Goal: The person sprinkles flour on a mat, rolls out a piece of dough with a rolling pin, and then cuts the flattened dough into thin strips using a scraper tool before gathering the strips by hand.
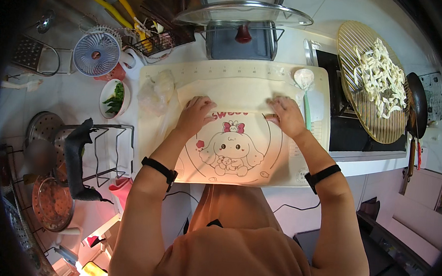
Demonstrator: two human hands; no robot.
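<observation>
A thin, pale sheet of dough (235, 91) lies across the far half of a cream silicone kneading mat (230, 174) printed with a cartoon animal. My left hand (197, 114) rests at the left part of the sheet's near edge, fingers curled over it. At the right part of that edge, my right hand (287, 115) has its fingers on the dough and its thumb towards me. Whether either hand pinches the dough is hidden. Left of the sheet sits a clear plastic bag (157, 90) with pale contents. To the right are a flour-covered scoop (303, 78) and a green handle (307, 111).
Cut noodles (380, 79) lie on a round slatted tray (351, 58) over the stove (349, 142). A glass lid (289, 16) stands behind the mat. On the left are a small fan (96, 54), a bowl of chopped greens (113, 99) and a wire rack (109, 126).
</observation>
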